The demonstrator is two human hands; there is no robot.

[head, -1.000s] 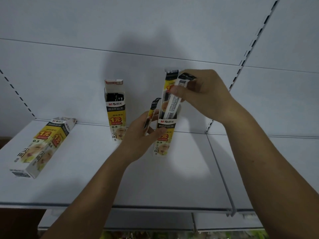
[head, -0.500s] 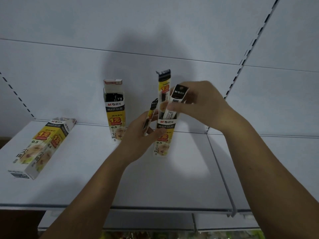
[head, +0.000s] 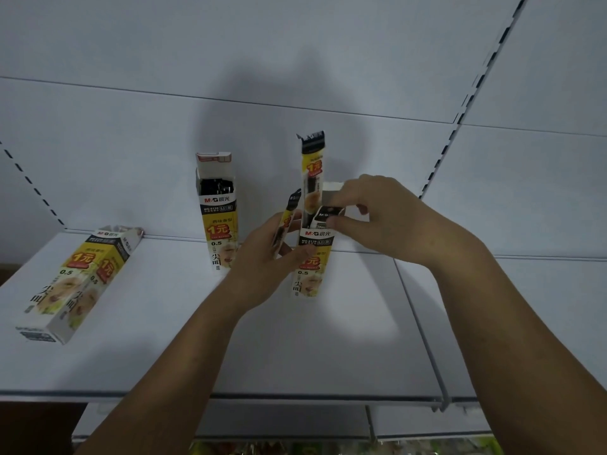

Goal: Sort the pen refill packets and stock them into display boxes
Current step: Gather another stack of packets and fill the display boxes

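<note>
Though half-boxed, packet in hand (right)

White metal shelf, butting a second shelf board on its right. Pale back panel behind, a large soft shadow on it. Left slotted upright, right slotted upright. Lower shelf beneath; coloured goods at bottom edge, blurred

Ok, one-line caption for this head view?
Right hand pinches a refill packet at the mouth of the open display box on a white shelf; left hand holds a spare packet beside it.
</note>
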